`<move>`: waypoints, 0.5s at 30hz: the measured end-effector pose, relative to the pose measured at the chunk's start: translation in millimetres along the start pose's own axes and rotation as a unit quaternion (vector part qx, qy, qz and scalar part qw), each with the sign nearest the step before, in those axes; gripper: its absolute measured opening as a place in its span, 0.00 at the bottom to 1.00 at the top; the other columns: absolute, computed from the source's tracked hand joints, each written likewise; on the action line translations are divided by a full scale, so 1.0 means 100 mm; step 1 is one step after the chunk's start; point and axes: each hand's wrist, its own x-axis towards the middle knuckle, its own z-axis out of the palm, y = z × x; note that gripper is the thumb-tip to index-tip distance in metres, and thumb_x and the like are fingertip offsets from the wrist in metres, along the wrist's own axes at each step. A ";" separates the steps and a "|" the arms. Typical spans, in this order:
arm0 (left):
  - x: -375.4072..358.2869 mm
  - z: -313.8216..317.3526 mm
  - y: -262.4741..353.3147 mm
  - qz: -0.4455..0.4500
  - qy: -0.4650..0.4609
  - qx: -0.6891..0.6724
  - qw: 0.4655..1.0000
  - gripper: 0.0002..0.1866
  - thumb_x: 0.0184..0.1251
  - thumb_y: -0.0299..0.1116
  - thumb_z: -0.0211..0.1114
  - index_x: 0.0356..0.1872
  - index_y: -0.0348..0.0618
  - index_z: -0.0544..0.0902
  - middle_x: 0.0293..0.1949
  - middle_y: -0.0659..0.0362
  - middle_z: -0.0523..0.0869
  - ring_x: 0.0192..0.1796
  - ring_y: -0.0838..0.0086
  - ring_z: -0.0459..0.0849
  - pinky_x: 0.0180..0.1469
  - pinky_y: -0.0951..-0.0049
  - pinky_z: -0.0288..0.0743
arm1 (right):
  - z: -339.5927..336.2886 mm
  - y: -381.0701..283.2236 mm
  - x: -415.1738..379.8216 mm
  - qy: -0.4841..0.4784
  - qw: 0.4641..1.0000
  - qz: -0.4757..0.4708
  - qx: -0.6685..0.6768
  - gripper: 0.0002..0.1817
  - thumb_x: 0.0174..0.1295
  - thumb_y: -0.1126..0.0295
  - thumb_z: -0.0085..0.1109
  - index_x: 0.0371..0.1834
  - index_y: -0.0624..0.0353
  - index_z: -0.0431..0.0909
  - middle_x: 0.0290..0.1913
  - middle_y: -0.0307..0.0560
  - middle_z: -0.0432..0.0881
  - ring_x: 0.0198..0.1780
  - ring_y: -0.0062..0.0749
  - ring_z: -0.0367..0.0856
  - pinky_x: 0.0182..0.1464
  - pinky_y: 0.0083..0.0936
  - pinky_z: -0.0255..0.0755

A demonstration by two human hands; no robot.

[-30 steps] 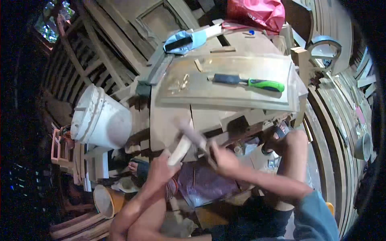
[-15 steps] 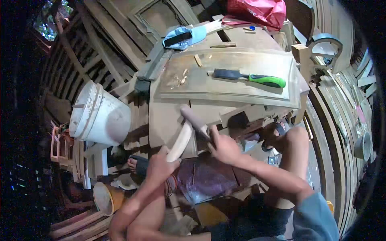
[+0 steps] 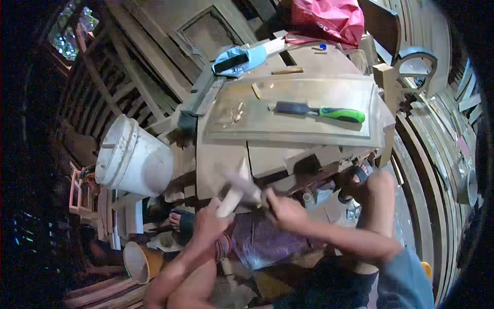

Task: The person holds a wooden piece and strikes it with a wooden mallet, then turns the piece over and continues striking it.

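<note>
Head view, only one: left hand [image 3: 210, 222] wrapped around the lower end of a pale curved wooden piece [image 3: 232, 191], fingers closed on it, piece angled up and to the right toward the workbench [image 3: 216, 165]. Right hand [image 3: 284, 210] gripping a tool [image 3: 246, 186] that lies across the top of the wooden piece; motion blur there, so tool type unclear and I can't tell exactly how tight the fingers sit, but they are closed on its handle. Both hands close together, just below the front edge of the bench, above a purple plastic sheet [image 3: 260, 238].

On the bench: flat wooden panel [image 3: 288, 121] with raised border, a chisel [image 3: 319, 110] with green handle lying on it, blade pointing left. Small wood chips [image 3: 236, 112] on the panel's left part. Behind the panel a blue cloth bundle [image 3: 241, 56], further back a red plastic bag [image 3: 329, 18].

Left of the bench: white bucket [image 3: 134, 160] tipped on its side, mouth facing left. Below it a smaller orange container [image 3: 141, 260]. A sandalled foot [image 3: 181, 221] just left of the left hand. Person's knee [image 3: 378, 185] up on the right, well apart from the bucket. Stacked curved wood strips [image 3: 442, 154] along the right side
</note>
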 end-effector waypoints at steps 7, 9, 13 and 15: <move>-0.02 -0.04 -0.02 0.062 0.000 0.056 0.997 0.25 0.45 0.41 0.69 0.43 0.40 0.72 0.29 0.43 0.82 0.34 0.47 0.81 0.36 0.53 0.74 | -0.03 -0.19 -0.17 -0.088 0.996 0.005 0.015 0.30 0.57 0.67 0.50 0.61 0.60 0.50 0.31 0.61 0.78 0.31 0.58 0.77 0.33 0.48 0.71; -0.04 -0.03 0.00 0.051 -0.012 0.076 0.996 0.24 0.46 0.41 0.68 0.43 0.40 0.72 0.29 0.43 0.82 0.34 0.47 0.81 0.36 0.53 0.74 | -0.02 -0.07 0.05 -0.010 0.999 0.025 0.022 0.29 0.57 0.66 0.51 0.60 0.61 0.52 0.28 0.61 0.77 0.30 0.57 0.77 0.32 0.48 0.71; -0.04 -0.17 0.14 0.087 0.012 0.135 0.987 0.23 0.46 0.42 0.68 0.40 0.40 0.73 0.28 0.45 0.81 0.33 0.48 0.81 0.35 0.54 0.74 | 0.00 -0.03 0.14 0.031 0.999 0.005 0.015 0.29 0.55 0.67 0.53 0.58 0.63 0.53 0.26 0.61 0.76 0.29 0.56 0.77 0.29 0.47 0.71; -0.03 -0.15 0.12 0.091 0.007 0.207 0.974 0.19 0.48 0.41 0.68 0.38 0.41 0.75 0.28 0.48 0.81 0.33 0.50 0.81 0.35 0.56 0.75 | -0.06 -0.27 -0.13 -0.113 0.993 0.000 0.022 0.28 0.56 0.67 0.51 0.59 0.65 0.55 0.27 0.61 0.77 0.30 0.54 0.79 0.29 0.47 0.72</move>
